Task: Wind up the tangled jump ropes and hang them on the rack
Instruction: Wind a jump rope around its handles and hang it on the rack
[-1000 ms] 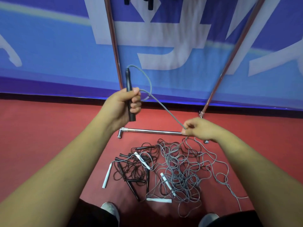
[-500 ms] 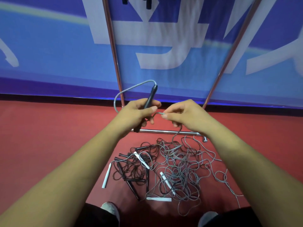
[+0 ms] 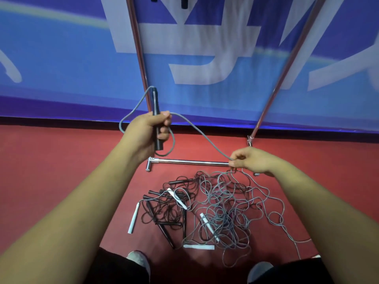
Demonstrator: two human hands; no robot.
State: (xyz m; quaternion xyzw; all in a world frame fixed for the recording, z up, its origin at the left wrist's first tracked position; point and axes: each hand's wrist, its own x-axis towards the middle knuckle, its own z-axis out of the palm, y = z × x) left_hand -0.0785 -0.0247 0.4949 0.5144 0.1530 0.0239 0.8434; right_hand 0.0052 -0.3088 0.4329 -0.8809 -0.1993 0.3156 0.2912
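Observation:
My left hand [image 3: 148, 130] grips a black jump-rope handle [image 3: 157, 119] upright, with a loop of grey rope [image 3: 202, 134] round the hand. That grey rope runs down to the right, where my right hand [image 3: 251, 161] pinches it just above the floor pile. A tangle of grey and black ropes [image 3: 215, 210] with black and white handles lies on the red floor between my feet. The metal rack [image 3: 188, 161] stands behind the pile, with its base bar on the floor and two poles rising.
A blue banner wall [image 3: 61, 68] stands close behind the rack. Dark handles [image 3: 184, 2] hang at the top edge of the view. My shoes [image 3: 139, 261] are at the near edge of the pile. Red floor [image 3: 51, 160] spreads to both sides.
My hands met in front of me half a second ago; now my right hand has slid down the grey rope to the right, and a new loop lies round my left hand.

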